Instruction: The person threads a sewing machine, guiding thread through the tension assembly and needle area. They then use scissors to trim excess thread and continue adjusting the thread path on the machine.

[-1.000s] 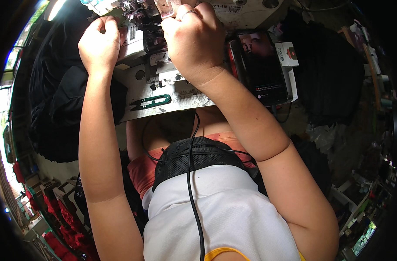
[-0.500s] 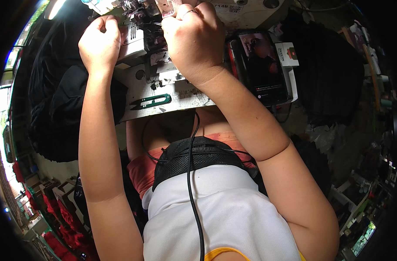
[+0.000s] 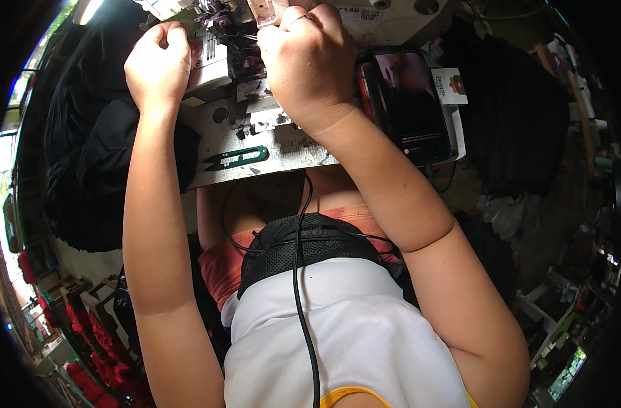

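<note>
A sewing machine (image 3: pixel 246 51), dusted with dark lint, stands at the top of the view with its inner metal parts showing. My left hand (image 3: pixel 157 64) is closed in a pinch at the machine's left side, beside a pale cover plate (image 3: pixel 212 62). Whatever its fingertips hold is hidden. On the right, my right hand (image 3: pixel 307 68) is closed too, knuckles up, close against the machine's front. A thin metal tip sticks out left of its fingers; I cannot make out the thing it belongs to. Green thread snips (image 3: pixel 237 158) lie on the table's near edge.
Right of my right forearm lies a phone (image 3: pixel 409 102) with its screen lit, next to a white box (image 3: pixel 450 86). Dark cloth is heaped at the left (image 3: pixel 89 156) and the right (image 3: pixel 508 115). A black cable (image 3: pixel 298 272) runs down over my lap and shirt.
My right hand has shifted very slightly to the right, still closed. My left hand keeps its pinch in nearly the same place. The picture on the phone screen differs.
</note>
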Action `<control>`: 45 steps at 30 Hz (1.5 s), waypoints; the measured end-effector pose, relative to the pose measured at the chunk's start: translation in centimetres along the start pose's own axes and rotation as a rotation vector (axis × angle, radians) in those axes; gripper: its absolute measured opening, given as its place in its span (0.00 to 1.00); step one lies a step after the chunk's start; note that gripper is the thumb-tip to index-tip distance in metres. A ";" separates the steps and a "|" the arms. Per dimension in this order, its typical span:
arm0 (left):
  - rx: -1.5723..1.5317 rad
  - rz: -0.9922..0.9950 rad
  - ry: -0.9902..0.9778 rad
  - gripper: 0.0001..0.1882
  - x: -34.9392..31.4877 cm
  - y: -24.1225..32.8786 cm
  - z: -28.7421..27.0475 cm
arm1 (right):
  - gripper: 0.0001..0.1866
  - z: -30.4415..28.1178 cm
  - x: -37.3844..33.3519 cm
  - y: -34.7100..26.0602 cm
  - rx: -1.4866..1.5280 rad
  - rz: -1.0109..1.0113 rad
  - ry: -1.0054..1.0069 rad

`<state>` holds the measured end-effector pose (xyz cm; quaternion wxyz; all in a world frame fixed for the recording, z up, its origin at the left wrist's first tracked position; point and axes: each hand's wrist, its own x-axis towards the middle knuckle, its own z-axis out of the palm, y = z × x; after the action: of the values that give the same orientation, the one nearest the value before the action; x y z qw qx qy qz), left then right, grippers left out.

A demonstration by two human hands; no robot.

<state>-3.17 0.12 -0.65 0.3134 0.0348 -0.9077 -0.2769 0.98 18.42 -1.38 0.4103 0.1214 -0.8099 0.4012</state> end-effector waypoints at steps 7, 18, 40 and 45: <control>-0.009 -0.010 -0.015 0.16 -0.3 0.7 0.0 | 0.16 0.1 -0.5 0.6 -0.061 -0.059 -0.017; -0.120 -0.070 0.025 0.13 0.0 0.4 0.2 | 0.04 -4.1 -3.1 -0.4 -0.009 0.061 -0.215; -0.178 -0.101 0.050 0.10 -0.3 0.7 -0.3 | 0.10 -10.7 -6.8 -1.8 -0.103 0.284 -0.606; -0.212 -0.093 0.065 0.10 -0.3 0.3 -0.1 | 0.11 -11.1 -7.6 -2.1 0.076 0.303 -0.783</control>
<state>-2.85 0.42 -0.62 0.3317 0.0523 -0.8599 -0.3844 13.21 24.36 -2.16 0.0032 0.1592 -0.8981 0.4100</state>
